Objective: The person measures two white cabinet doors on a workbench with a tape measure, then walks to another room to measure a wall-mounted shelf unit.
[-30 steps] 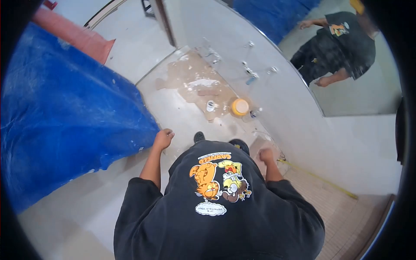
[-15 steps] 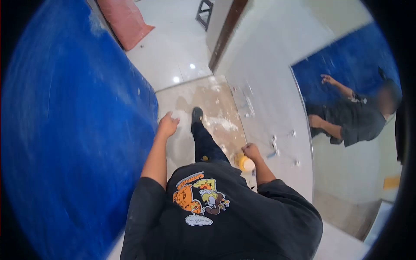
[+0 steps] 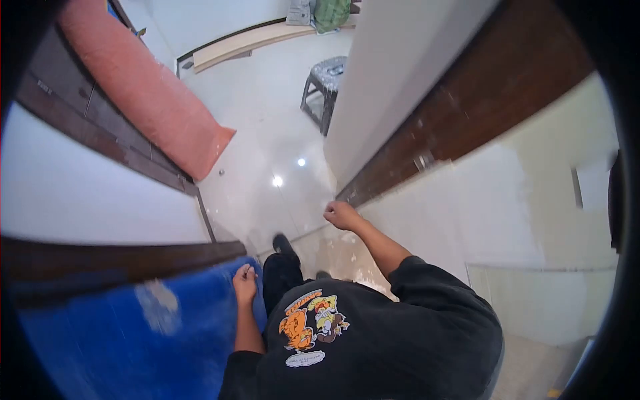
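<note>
My left hand (image 3: 245, 283) is in front of the blue door panel (image 3: 200, 327), its fingers curled in and nothing visible in them. Higher up and to the right, my right hand (image 3: 343, 217) is closed in a loose fist near the foot of the brown door frame (image 3: 393, 150), and nothing shows in it. Both arms are bent forward beside the dark printed shirt (image 3: 393, 340). One dark shoe (image 3: 285, 245) is at the doorway threshold between the hands.
A long pink bag (image 3: 150, 93) leans on the left beside dark wood trim. Ahead on the glossy tiles (image 3: 267, 107) stands a grey step stool (image 3: 327, 87). Farther back are wooden boards (image 3: 247, 43) and a green sack (image 3: 331, 15). A white wall edge (image 3: 393, 60) borders the right.
The view has moved forward to the doorway and turned. The mirror and yellow container are out of view; the stool and boards have come into view. My left hand's fingers have curled in.
</note>
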Demonstrator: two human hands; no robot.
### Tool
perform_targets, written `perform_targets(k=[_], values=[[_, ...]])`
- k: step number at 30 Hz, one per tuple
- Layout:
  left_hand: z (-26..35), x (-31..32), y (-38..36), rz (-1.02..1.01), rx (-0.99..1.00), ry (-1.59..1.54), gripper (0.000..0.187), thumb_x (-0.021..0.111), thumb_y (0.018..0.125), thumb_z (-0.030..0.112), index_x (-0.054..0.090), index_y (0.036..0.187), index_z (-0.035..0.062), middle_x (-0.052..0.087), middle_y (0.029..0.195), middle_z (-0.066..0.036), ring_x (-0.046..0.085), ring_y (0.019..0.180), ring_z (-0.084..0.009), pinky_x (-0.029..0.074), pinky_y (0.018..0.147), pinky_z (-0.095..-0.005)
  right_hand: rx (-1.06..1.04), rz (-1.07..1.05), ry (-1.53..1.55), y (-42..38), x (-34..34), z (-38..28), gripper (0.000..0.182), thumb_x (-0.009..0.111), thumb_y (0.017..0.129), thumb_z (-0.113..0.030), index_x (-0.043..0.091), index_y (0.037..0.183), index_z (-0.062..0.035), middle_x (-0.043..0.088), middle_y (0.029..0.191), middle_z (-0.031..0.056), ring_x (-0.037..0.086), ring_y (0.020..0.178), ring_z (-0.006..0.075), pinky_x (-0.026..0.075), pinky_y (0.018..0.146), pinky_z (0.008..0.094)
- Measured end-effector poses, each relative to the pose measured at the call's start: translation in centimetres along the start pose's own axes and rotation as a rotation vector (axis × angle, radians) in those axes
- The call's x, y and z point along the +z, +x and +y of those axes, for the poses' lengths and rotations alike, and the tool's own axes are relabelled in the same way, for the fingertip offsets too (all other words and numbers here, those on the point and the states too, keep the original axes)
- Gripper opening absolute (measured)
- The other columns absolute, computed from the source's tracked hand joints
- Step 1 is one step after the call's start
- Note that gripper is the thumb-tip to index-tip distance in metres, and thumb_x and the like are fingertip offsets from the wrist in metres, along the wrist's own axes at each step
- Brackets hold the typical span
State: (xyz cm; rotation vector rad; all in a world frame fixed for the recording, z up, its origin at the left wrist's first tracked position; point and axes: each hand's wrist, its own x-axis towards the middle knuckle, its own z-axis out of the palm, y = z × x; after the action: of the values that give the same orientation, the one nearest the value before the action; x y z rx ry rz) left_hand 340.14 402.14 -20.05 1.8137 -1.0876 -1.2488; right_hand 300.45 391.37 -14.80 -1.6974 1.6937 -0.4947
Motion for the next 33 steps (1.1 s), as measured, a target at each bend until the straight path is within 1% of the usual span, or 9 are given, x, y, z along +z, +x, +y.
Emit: perform_targets(k=[9,14,18,22,24,28,30,32,33], values=[[13.2,-0.9,32.7,-0.052,-0.025,-0.012,0.031,0.059,0.091,0.009,0.056,0.115,-0.0099,0.067,0.09,-0.013,0.066,0.076,-0.0168,0.051,0.061,-0.0282,0.158,-0.251,-0.081,25.2,-6.1,-0.7,0.021,0.056,0.08,-0.02,0.072,0.089,-0.0111,0.069,0.09,0.0151,0.065,0.09,0.0326,0.05,0.079,0.0419],[34.6,3.5,50.3,-0.234,0.178,0.027,0.034,0.06,0.093,0.014,0.056,0.118,-0.0092,0.066,0.097,-0.013,0.064,0.08,-0.0155,0.051,0.071,-0.0275,0.295,-0.041,0.086,33.2,-10.3,0.9,0.023,0.053,0.08,-0.023,0.071,0.086,-0.0095,0.069,0.086,0.0147,0.065,0.084,0.0316,0.049,0.075,0.0424],[48.7,10.2,62.3,-0.33,0.368,0.036,0.035,0.061,0.093,0.016,0.056,0.119,-0.0067,0.066,0.093,-0.009,0.061,0.078,-0.0125,0.049,0.07,-0.0254,0.149,-0.308,-0.376,42.6,-9.8,7.5,0.025,0.055,0.081,-0.025,0.072,0.089,-0.0081,0.07,0.087,0.0145,0.065,0.088,0.035,0.05,0.077,0.044],[51.2,14.4,76.4,-0.351,0.343,0.341,0.036,0.056,0.096,0.016,0.054,0.123,-0.007,0.064,0.109,-0.018,0.064,0.091,-0.0191,0.051,0.08,-0.0313,0.194,-0.493,-0.377,56.8,-11.8,15.3,0.027,0.055,0.083,-0.025,0.071,0.085,-0.0044,0.069,0.083,0.0182,0.066,0.083,0.0358,0.052,0.075,0.0447],[42.0,13.5,86.7,-0.32,0.234,0.689,0.05,0.054,0.094,0.031,0.051,0.13,-0.003,0.062,0.117,-0.024,0.062,0.102,-0.0377,0.047,0.093,-0.0424,0.21,-0.576,-0.366,64.2,-13.5,17.5,0.03,0.053,0.085,-0.026,0.071,0.082,-0.0023,0.069,0.079,0.0196,0.067,0.08,0.0353,0.052,0.074,0.0448],[40.2,13.1,92.6,-0.68,0.271,1.176,0.044,0.053,0.092,0.033,0.056,0.12,-0.0012,0.064,0.111,-0.023,0.062,0.1,-0.0381,0.047,0.09,-0.0444,0.676,0.037,0.116,75.2,-31.4,6.3,0.05,0.043,0.096,-0.04,0.067,0.076,-0.0003,0.063,0.061,0.0198,0.067,0.072,0.0352,0.051,0.075,0.047],[42.4,14.7,94.5,-0.815,0.231,1.243,0.041,0.053,0.092,0.033,0.058,0.115,-0.0004,0.065,0.108,-0.023,0.062,0.098,-0.0383,0.048,0.089,-0.0454,0.484,0.085,-0.027,81.2,-35.3,8.2,0.051,0.044,0.096,-0.042,0.065,0.082,0.0019,0.064,0.069,0.0214,0.066,0.075,0.036,0.05,0.075,0.048],[45.3,17.9,97.3,-0.87,0.166,1.268,0.039,0.052,0.091,0.034,0.06,0.11,0.0005,0.065,0.105,-0.022,0.062,0.097,-0.0385,0.048,0.087,-0.0464,0.325,0.432,-0.142,85.9,-37.0,12.6,0.043,0.048,0.094,-0.038,0.064,0.092,0.0023,0.067,0.083,0.0221,0.066,0.081,0.037,0.05,0.075,0.0489],[46.6,19.3,99.1,-0.888,0.144,1.28,0.038,0.052,0.091,0.034,0.062,0.107,0.0009,0.066,0.103,-0.022,0.062,0.096,-0.0386,0.048,0.087,-0.0468,0.445,0.449,0.059,87.1,-40.0,12.3,0.037,0.05,0.093,-0.034,0.062,0.096,0.0014,0.066,0.087,0.0224,0.065,0.084,0.0384,0.05,0.075,0.0494]])
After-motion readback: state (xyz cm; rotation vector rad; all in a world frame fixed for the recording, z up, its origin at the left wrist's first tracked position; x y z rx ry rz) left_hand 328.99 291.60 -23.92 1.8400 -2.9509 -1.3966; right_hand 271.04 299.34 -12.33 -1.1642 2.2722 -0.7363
